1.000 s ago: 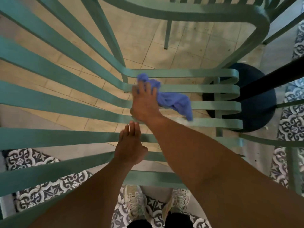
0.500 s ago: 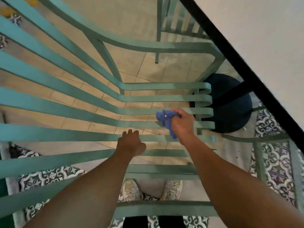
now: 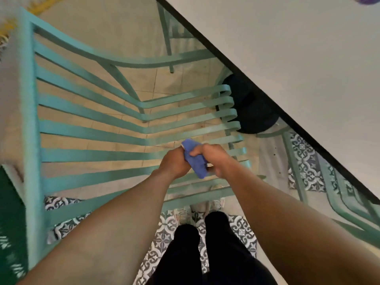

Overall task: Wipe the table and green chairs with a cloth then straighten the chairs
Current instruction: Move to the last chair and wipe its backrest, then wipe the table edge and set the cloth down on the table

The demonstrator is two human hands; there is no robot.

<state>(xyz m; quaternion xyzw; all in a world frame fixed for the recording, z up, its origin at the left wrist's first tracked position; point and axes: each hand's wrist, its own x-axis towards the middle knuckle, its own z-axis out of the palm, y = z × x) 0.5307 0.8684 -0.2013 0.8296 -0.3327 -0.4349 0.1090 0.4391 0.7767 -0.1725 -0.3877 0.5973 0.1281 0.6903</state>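
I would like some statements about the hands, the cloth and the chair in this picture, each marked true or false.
1. Both hands hold the blue cloth. True: the left hand and the right hand grip it together.
2. The cloth lies spread flat on the table. False: it is bunched between the hands.
3. The hands are above the green chair seat slats. True.
4. The chair seat is a solid board. False: it is slatted, and the floor shows through.

Blue cloth [image 3: 195, 161] bunched above green slatted chair [image 3: 98, 132] — beside white table [image 3: 287, 68].
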